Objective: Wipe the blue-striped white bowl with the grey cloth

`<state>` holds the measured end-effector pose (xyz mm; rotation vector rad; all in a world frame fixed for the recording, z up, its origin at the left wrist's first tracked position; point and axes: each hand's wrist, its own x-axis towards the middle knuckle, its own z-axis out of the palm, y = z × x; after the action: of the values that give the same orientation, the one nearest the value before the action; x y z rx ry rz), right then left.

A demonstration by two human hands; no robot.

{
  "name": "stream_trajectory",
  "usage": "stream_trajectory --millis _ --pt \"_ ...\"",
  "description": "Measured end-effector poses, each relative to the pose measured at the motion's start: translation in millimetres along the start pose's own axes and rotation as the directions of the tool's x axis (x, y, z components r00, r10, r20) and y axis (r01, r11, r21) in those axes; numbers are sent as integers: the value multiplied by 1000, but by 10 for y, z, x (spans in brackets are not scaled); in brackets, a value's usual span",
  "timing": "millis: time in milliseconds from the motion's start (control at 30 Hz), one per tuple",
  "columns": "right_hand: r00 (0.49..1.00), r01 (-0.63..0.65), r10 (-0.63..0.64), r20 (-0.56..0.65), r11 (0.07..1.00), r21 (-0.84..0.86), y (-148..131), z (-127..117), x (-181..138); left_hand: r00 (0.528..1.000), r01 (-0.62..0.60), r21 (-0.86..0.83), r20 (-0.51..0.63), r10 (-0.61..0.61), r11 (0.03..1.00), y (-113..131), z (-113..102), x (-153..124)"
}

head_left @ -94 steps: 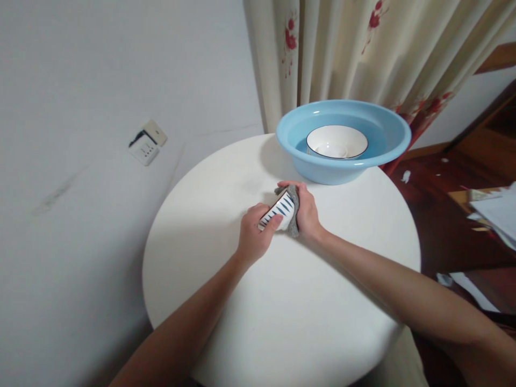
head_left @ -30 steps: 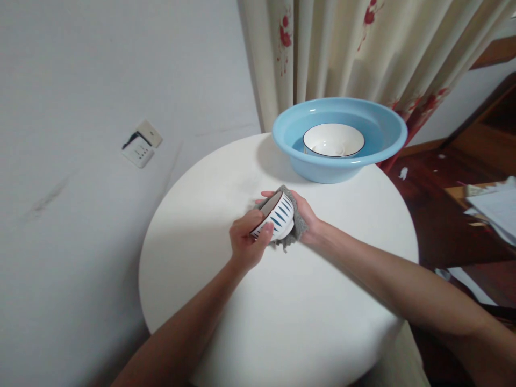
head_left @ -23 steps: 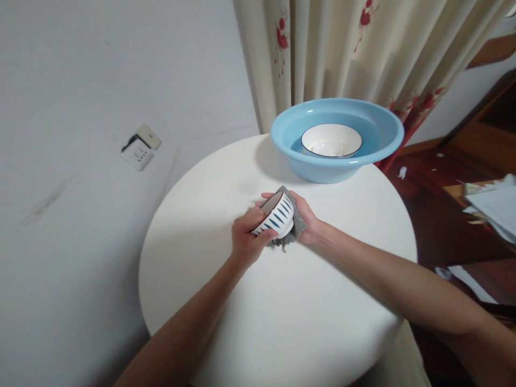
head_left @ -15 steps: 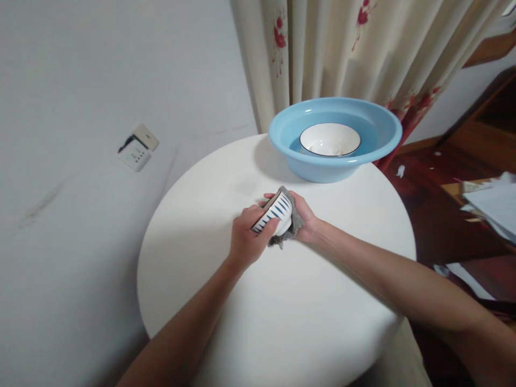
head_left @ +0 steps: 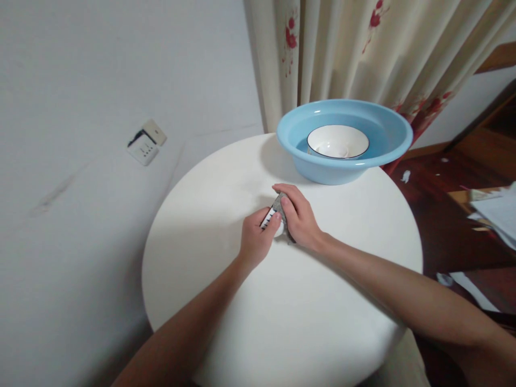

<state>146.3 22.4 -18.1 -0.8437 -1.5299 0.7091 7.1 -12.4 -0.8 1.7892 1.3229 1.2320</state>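
My left hand (head_left: pixel 258 235) is closed on the side of a small white bowl (head_left: pixel 279 230) with dark blue stripes, its thumb lying along the outer wall. The bowl is tilted on its side above the round table. A grey cloth (head_left: pixel 281 203) is pressed over the bowl's rim and side by my right hand (head_left: pixel 301 216), whose fingers wrap round both from the right. Most of the bowl is hidden by the hands and cloth.
A light blue basin (head_left: pixel 296 161) stands at the back right of the white round table (head_left: pixel 193 215), holding a larger white bowl (head_left: pixel 336 141) with a dark rim. Behind hangs a cream curtain (head_left: pixel 334 48). A wall socket (head_left: pixel 143 149) is at left, papers (head_left: pixel 497 209) at right.
My right hand has turned over from beneath the bowl's outer side to its rim, bringing the cloth up over the edge. The left hand keeps its hold. The view has shifted slightly.
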Motion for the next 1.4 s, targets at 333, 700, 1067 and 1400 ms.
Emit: stream_trajectory --millis 333,700,1067,1400 --pt "984 -176 179 -4 971 162 35 12 71 999 -18 19 -41 19 1000 -11 24 -35" --pt "573 -731 544 613 1 682 -107 5 151 933 -352 -172 -141 330 920 -113 -91 -18" --pt "637 -646 642 426 144 749 -67 17 180 925 -368 95 -67 375 925 2 -86 43" --pt "1000 6 -6 -3 995 104 -47 -57 56 966 -258 102 -11 260 961 -14 -22 14"
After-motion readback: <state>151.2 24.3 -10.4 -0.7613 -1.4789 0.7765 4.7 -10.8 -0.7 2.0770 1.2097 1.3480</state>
